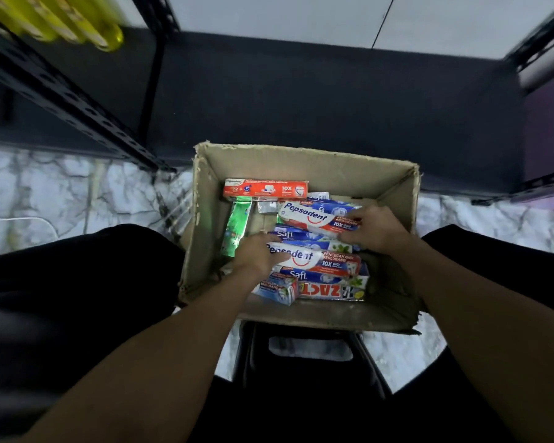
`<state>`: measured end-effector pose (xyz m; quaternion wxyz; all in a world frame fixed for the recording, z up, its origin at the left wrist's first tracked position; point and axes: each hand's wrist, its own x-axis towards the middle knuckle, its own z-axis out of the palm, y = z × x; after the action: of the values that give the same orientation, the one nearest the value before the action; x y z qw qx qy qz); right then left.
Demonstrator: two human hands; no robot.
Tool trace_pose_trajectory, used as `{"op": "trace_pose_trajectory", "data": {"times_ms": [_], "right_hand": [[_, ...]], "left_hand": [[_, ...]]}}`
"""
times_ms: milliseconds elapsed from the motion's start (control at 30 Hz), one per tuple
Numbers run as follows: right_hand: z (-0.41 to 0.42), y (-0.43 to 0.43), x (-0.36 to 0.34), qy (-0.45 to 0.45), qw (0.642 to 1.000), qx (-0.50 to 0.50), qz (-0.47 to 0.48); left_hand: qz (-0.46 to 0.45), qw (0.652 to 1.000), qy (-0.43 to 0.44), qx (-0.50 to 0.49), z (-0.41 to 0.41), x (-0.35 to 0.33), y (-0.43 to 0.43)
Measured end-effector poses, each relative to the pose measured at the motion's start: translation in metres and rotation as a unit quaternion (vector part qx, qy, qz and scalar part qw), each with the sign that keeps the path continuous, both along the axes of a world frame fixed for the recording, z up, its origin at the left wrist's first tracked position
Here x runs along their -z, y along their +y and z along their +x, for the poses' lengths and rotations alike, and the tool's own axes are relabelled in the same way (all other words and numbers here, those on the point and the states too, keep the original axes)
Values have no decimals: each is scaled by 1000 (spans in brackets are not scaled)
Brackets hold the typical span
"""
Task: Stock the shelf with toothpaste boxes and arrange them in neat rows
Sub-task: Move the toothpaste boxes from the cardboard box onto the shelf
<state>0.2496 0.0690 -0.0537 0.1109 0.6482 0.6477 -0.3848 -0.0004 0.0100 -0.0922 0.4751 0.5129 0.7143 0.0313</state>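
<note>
An open cardboard box (304,163) stands on the floor between my knees, with several toothpaste boxes inside. My left hand (256,252) grips the left end of a white and red Pepsodent box (323,260) lying on the pile. My right hand (376,228) grips the right end of a second Pepsodent box (311,215), tilted higher on the pile. Blue Safi boxes (298,275), a Zact box (323,291), a red Pepsodent box (264,188) and a green box (237,227) lie around them. The dark bottom shelf (317,100) lies just behind the cardboard box.
Black perforated shelf posts (77,100) frame the shelf at left and right. Yellow bottles (64,20) stand on a higher shelf at the upper left. The floor (61,193) is marbled white. A black stool (307,353) sits under me.
</note>
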Motion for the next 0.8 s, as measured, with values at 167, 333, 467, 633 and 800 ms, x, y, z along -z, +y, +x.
{"op": "trace_pose_trajectory", "data": {"times_ms": [167, 333, 467, 633, 800], "right_hand": [[-1, -37, -13, 16, 997, 75, -23], [0, -69, -15, 62, 986, 151, -15], [4, -88, -31, 56, 987, 149, 18], [14, -101, -52, 88, 984, 149, 32], [20, -98, -81, 77, 983, 128, 105]], "left_hand": [[7, 1000, 21, -6, -4, -18, -4], [21, 1000, -7, 11, -6, -35, -14], [12, 996, -93, 1, -9, -51, -27], [56, 992, -108, 22, -3, -69, -38], [77, 989, -111, 57, -5, -94, -37]]}}
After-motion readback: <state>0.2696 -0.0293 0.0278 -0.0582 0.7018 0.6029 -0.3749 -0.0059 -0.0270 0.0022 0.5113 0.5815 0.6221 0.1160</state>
